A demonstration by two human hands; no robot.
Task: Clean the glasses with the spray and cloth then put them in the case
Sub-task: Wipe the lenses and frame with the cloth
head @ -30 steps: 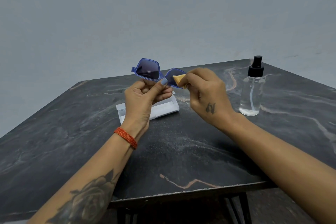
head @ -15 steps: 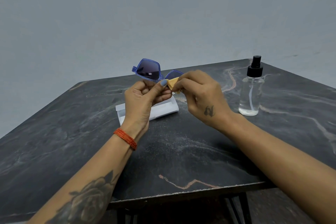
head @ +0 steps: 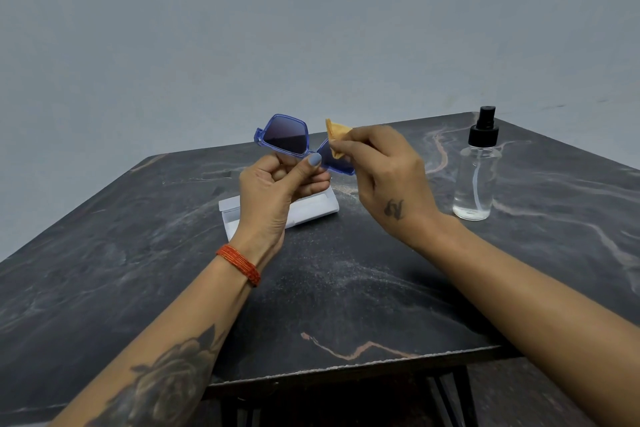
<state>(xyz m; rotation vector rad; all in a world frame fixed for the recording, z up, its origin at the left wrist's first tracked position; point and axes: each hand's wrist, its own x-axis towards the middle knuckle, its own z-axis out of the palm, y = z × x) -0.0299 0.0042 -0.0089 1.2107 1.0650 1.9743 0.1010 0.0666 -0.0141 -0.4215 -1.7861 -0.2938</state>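
- L hand [head: 273, 189]: closed round glasses [head: 287, 135] near the bridge, thumb on front, fingers curled behind; holds them up above table [head: 346, 288], lenses facing camera, tilted down to the right.
- Glasses: blue frame, dark lenses; left-side lens fully seen, other lens partly hid by cloth [head: 336, 135] & R hand [head: 384, 173].
- R hand: pinched tight on cloth btw thumb & fingertips, pressing it on the right-side lens; rest of fingers folded in.
- Cloth: small, yellow-orange, bunched; top corner sticks up past fingers, lower bit on lens.
- Case [head: 311, 208]: white, flat on table, right under/behind L hand, mostly hid by it; open or closed – can't tell.
- Spray [head: 476, 170]: clear bottle, black pump top, upright on table, well right of R hand, untouched; little liquid at bottom.
- Red thread band [head: 240, 263] on L wrist.
- Table: dark marble look, pale veins.
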